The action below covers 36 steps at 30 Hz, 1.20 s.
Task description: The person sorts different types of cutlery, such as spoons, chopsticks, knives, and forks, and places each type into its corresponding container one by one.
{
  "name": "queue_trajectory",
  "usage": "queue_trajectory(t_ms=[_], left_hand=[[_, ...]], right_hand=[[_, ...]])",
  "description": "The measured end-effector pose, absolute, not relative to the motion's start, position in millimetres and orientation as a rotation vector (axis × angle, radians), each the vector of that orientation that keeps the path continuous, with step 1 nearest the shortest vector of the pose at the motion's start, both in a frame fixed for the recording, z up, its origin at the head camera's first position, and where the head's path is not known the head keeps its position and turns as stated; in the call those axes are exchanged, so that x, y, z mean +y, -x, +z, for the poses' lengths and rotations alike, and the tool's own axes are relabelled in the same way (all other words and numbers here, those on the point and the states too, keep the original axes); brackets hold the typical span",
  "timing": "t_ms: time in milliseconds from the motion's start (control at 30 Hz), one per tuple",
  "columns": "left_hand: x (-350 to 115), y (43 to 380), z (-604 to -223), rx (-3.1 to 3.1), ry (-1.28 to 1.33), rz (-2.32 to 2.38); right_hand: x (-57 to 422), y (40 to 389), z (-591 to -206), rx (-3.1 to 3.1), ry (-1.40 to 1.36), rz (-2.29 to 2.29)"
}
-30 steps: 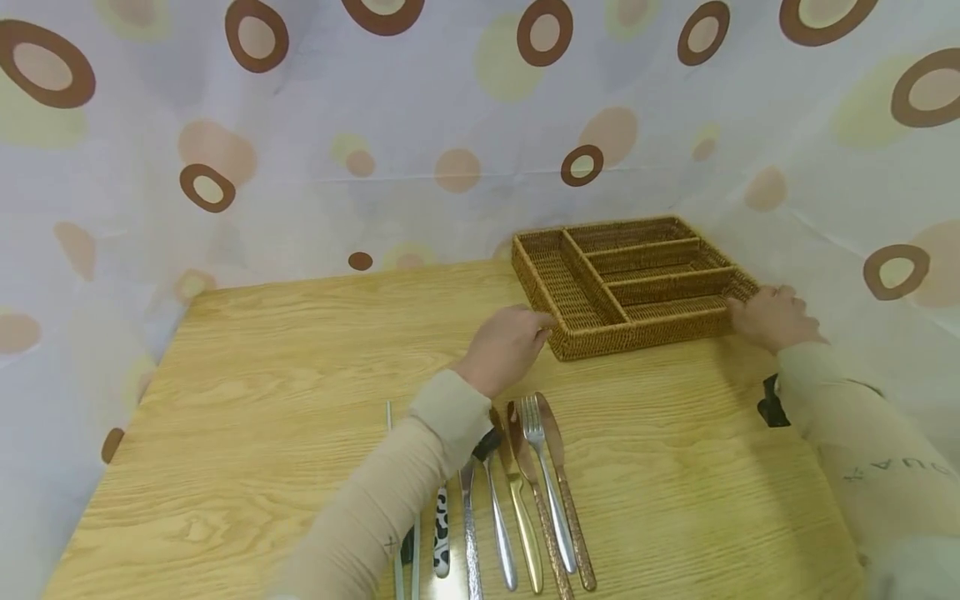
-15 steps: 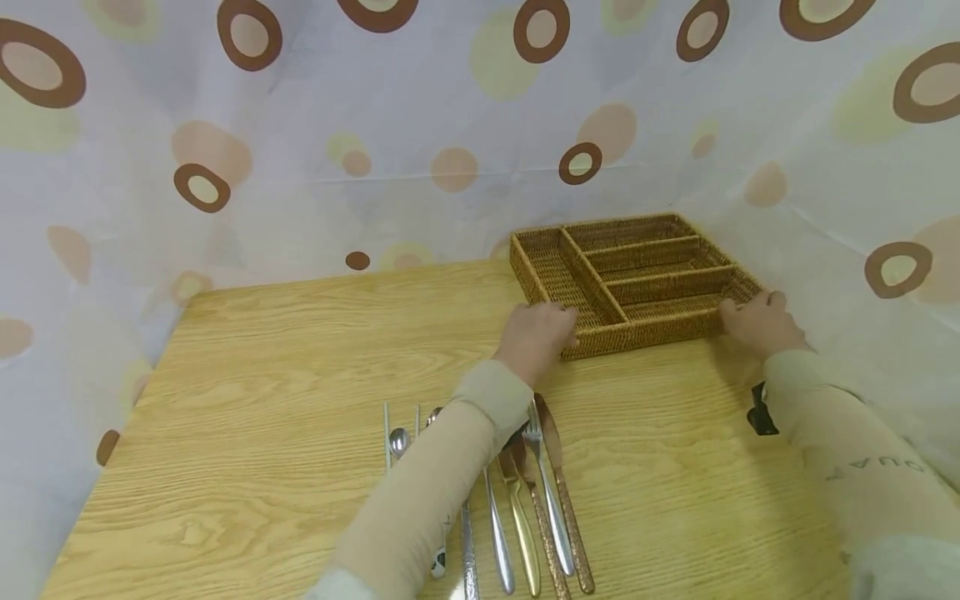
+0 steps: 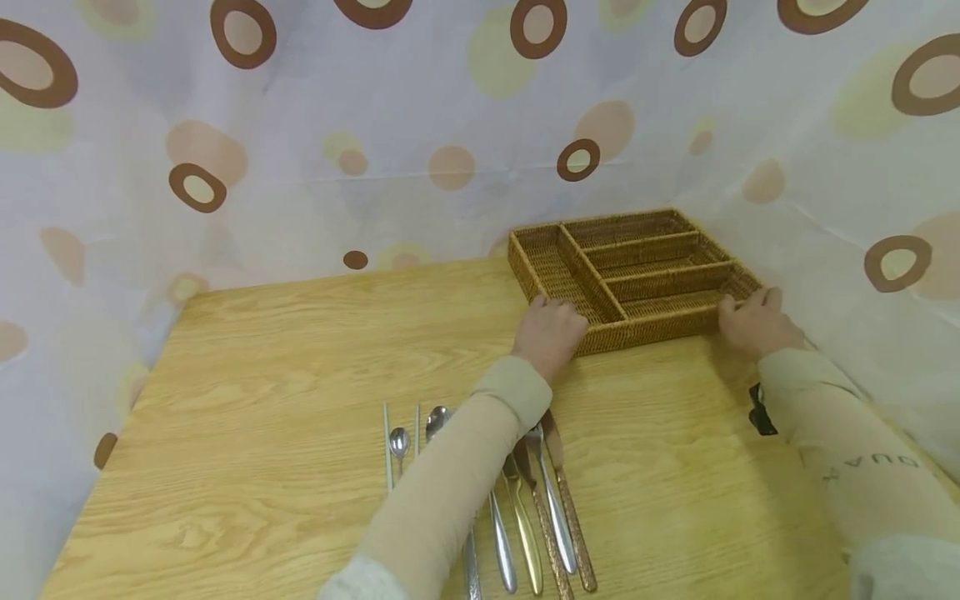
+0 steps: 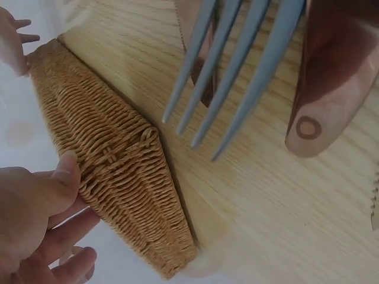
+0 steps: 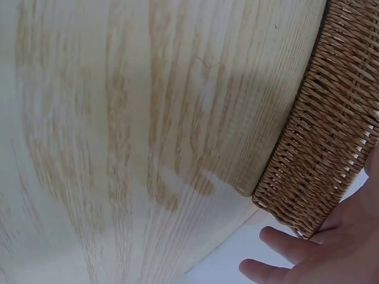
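Note:
A brown wicker cutlery tray [image 3: 652,332] with several compartments stands at the back right of the wooden table. My left hand [image 3: 551,333] grips its near wall by the left corner. In the left wrist view the thumb of that hand [image 4: 35,213] presses the outside of the wicker wall [image 4: 118,148], with the fingers behind the rim. At the near right corner my right hand [image 3: 757,323] holds the rim, fingers reaching over it. The right wrist view shows this hand [image 5: 337,254] around the corner of the tray [image 5: 320,136], two fingers sticking out past it.
Cutlery lies in a row in front of the tray: chopsticks [image 3: 387,450], a small spoon [image 3: 399,442], a gold-handled knife [image 3: 527,533], a fork [image 3: 555,508] and copper-coloured knives. My left forearm covers part of the row. A patterned curtain [image 3: 405,108] hangs behind and at the right.
My left hand has moved right along the tray's near side from its left corner and now grips the wall. My right hand has shifted slightly left at its corner. The tray looks nearly unmoved.

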<state>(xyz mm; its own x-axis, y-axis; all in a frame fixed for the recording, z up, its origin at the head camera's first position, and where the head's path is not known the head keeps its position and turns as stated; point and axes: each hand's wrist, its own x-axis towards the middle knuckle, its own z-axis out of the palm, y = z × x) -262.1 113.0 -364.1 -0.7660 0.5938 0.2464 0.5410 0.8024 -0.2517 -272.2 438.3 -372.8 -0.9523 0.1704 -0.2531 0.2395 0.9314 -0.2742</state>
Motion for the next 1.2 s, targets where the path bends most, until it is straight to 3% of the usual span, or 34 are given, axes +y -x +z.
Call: queue_trajectory(t_ms=[1200], left_hand=[[105.7,272.4,-361.0,-2.774,0.987,0.041]], right_hand=[[440.7,271.2,-377.6,3.019,-0.259,-0.242]])
